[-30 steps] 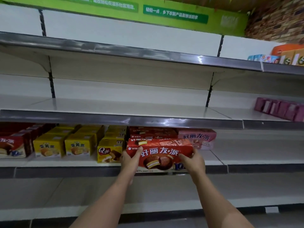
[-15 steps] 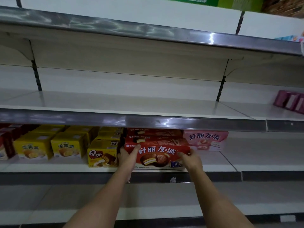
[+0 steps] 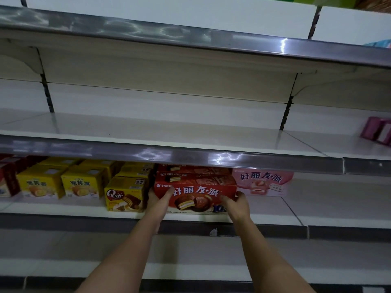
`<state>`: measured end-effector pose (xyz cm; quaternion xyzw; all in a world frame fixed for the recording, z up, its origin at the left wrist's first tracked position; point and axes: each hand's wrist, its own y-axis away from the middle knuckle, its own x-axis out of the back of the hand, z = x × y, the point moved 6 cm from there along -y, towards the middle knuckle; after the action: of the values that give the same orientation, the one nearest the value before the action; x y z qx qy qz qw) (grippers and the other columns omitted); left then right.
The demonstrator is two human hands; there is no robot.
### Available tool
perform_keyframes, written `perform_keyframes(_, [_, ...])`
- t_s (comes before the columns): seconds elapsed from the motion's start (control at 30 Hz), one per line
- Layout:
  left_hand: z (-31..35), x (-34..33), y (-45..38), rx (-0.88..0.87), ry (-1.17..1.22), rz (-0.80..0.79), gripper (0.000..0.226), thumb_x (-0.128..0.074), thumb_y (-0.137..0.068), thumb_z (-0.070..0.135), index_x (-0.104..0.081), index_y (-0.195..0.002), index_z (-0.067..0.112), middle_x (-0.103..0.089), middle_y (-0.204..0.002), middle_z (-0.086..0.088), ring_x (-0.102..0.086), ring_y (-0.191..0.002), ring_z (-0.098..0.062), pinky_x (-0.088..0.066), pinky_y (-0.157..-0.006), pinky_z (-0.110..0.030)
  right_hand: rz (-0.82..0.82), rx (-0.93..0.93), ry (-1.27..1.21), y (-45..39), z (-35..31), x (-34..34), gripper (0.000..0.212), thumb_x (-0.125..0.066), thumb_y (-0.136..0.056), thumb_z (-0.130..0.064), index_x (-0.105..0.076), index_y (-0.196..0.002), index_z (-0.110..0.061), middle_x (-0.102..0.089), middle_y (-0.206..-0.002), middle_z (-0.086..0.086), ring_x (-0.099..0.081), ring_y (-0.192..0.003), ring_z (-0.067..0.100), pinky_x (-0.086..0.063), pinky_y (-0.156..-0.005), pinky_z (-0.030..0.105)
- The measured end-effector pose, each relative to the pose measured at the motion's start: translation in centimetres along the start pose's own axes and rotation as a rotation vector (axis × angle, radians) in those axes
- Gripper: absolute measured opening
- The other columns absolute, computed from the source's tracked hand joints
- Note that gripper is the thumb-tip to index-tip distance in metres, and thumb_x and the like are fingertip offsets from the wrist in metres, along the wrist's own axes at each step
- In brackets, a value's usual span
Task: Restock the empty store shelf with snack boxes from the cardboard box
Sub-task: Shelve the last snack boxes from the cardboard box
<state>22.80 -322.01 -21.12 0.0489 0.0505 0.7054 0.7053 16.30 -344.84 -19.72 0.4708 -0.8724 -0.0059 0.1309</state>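
Two hands grip one red snack box (image 3: pixel 195 194) by its ends — left hand (image 3: pixel 157 197), right hand (image 3: pixel 237 203) — keeping it square on the shelf (image 3: pixel 275 216), face outward, between the yellow box (image 3: pixel 124 193) and pink box (image 3: pixel 264 182).

- Store shelving unit fills pretty much the whole view, white back panels (image 3: pixel 160 102) with dark slotted uprights (image 3: pixel 286 115) running down them
- Shiny metal edge strips (image 3: pixel 169 154) on the shelf fronts, catching wavy glare from the lights
- Bit of green signage (image 3: pixel 304 0) top right
- Overall kinda dim, lower levels in shadow
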Motion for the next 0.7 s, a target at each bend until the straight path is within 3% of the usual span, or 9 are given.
perform_keyframes(0.1, [-0.2, 0.0, 1.4, -0.015, -0.002, 0.076, 0.063, -0.054, -0.094, 0.038, -0.028, -0.146, 0.016, -0.042, -0.145, -0.010, -0.040, -0.132, -0.031, -0.033, -0.106, -0.043, -0.051, -0.004, 0.030, 0.9, 0.1, 0.1, 0.047, -0.065, -0.086, -0.014, -0.046, -0.129, -0.005, -0.059, -0.124, 0.012, -0.056, -0.114, 0.030, -0.043, -0.100, 0.040])
perform_keyframes(0.27, [-0.6, 1.1, 4.0, -0.040, -0.016, 0.135, 0.050, -0.045, -0.098, 0.039, -0.041, -0.140, 0.014, -0.048, -0.139, -0.008, -0.046, -0.125, -0.029, -0.038, -0.102, -0.043, -0.114, 0.059, 0.150, 2.5, 0.4, 0.5, 0.031, -0.061, -0.089, -0.024, -0.051, -0.116, -0.013, -0.060, -0.120, 0.011, -0.056, -0.106, 0.028, -0.045, -0.095, 0.041])
perform_keyframes(0.43, [-1.7, 3.6, 7.9, 0.000, -0.058, 0.244, 0.052, -0.039, -0.101, 0.037, -0.036, -0.144, 0.008, -0.039, -0.147, -0.011, -0.038, -0.133, -0.030, -0.034, -0.097, -0.034, -0.233, 0.098, 0.215, 5.1, 1.3, 0.0, 0.043, -0.058, -0.090, -0.025, -0.049, -0.129, -0.011, -0.060, -0.119, 0.011, -0.061, -0.096, 0.026, -0.047, -0.092, 0.036])
perform_keyframes(0.53, [-3.9, 5.9, 10.8, 0.084, -0.059, 0.304, 0.059, -0.037, -0.100, 0.044, -0.032, -0.146, 0.007, -0.034, -0.150, -0.014, -0.034, -0.136, -0.032, -0.030, -0.107, -0.038, -0.352, 0.099, 0.284, 7.0, 2.5, -1.3, 0.064, -0.059, -0.090, -0.031, -0.035, -0.145, -0.010, -0.045, -0.143, 0.012, -0.047, -0.127, 0.031, -0.038, -0.107, 0.040])
perform_keyframes(0.7, [-6.7, 11.9, 16.2, 0.133, -0.094, 0.468, 0.051, -0.038, -0.101, 0.038, -0.047, -0.137, 0.004, -0.044, -0.144, -0.016, -0.041, -0.131, -0.033, -0.033, -0.107, -0.039, -0.536, 0.098, 0.331, 11.0, 4.0, -5.2, 0.063, -0.060, -0.091, -0.030, -0.036, -0.145, -0.008, -0.040, -0.147, 0.011, -0.041, -0.132, 0.030, -0.036, -0.110, 0.040])
